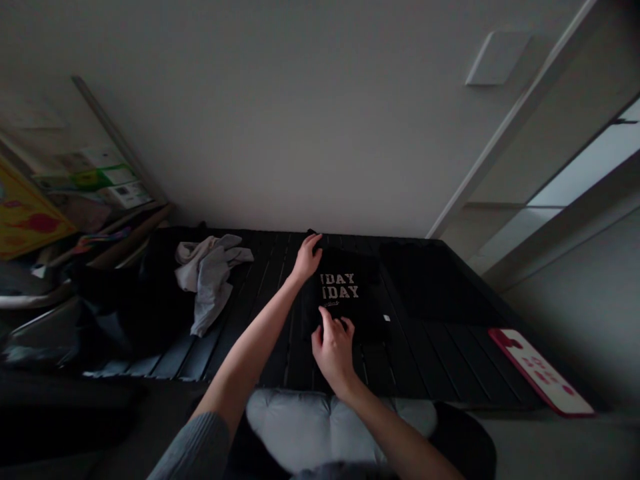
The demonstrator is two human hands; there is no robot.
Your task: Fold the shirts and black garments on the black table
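Pale wall rises behind a dark slatted bench, and the light is weak. Far to the left of the fingers, some boxes stand near the wall; they look closed, so their contents I cannot tell. In front of them is a dark heap, perhaps a bag, but no opening is visible. Nearer to the left fingers, a grey garment lies crumpled, as if put aside loosely. The left hand, fingers slightly bent, is at the upper left edge of a dark garment with pale letters; whether it pinches the cloth I cannot tell. The right hand is over its lower part, fingers half curled and apart, nothing visible between them. Probably both hands are so placed to control the cloth. To the right of the fingers lie a black cloth, spread rather flat, and a red-edged board.
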